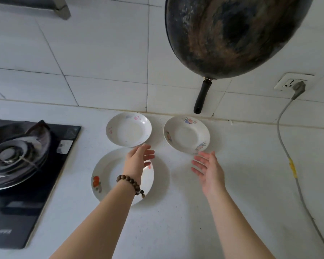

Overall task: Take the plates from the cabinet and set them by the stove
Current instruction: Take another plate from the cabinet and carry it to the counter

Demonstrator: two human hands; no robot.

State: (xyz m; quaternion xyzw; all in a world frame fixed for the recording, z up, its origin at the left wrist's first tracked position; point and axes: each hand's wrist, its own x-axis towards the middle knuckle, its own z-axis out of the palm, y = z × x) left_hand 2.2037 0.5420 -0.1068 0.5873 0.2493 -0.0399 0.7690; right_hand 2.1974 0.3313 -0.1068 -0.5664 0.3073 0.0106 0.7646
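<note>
Three white plates with flower prints lie on the white counter (pixel 176 221), right of the black stove (pixel 26 184). A small plate (pixel 128 129) sits at the back left and another small plate (pixel 186 134) at the back right, near the wall. A larger plate (pixel 108 176) with an orange print lies in front. My left hand (pixel 138 159), with a bead bracelet on the wrist, hovers over the larger plate, open and empty. My right hand (pixel 209 171) is open just in front of the back right plate, holding nothing.
A dark wok (pixel 232 34) hangs on the tiled wall above the plates, its handle (pixel 202 96) pointing down. A wall socket (pixel 290 84) with a grey cable (pixel 288 156) is at the right. The stove's burner (pixel 11 156) is at the left.
</note>
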